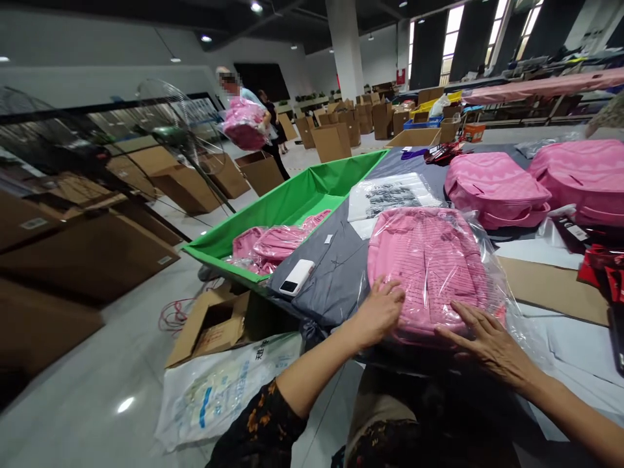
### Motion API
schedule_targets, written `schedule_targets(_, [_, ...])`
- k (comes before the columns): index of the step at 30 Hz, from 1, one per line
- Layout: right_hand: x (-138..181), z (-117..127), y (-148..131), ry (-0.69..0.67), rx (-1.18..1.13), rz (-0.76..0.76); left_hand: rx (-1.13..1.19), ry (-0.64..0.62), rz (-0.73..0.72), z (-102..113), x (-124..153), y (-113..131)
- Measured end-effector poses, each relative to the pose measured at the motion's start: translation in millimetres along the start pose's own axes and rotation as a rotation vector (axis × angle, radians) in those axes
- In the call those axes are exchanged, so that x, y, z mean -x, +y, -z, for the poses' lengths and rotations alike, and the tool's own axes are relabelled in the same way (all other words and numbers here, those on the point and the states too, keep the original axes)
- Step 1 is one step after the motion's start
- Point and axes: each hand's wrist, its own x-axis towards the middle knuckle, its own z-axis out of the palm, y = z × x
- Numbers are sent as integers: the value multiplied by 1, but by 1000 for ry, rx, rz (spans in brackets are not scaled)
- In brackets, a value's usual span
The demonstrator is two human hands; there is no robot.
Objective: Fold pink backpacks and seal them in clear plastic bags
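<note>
Right in front of me a pink backpack [429, 266] lies flat inside a clear plastic bag [502, 286]. My left hand [377, 315] is at its lower left edge, fingers curled together on the plastic film. Across the lower right part, my right hand [492, 341] rests with spread fingers, pressing on the wrapped backpack. Beyond it lies a stack of printed white plastic bags [390, 195]. Two unwrapped pink backpacks, one nearer [494, 185] and one farther right [580, 172], sit on the table.
Left of the table, a green fabric bin [312, 185] holds several wrapped pink bags [280, 240]. A white power bank [297, 277] lies on the grey cloth [336, 286]. Cardboard [556, 286] and red packets [604, 273] are on the right. A person [248, 114] carries pink wrapped goods beyond.
</note>
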Motion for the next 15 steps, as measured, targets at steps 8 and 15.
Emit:
schedule_targets(8, [4, -11, 2, 34, -13, 1, 315, -11, 149, 3, 24, -42])
schedule_targets(15, [6, 33, 7, 136, -550, -404, 483, -115, 161, -5, 6, -54])
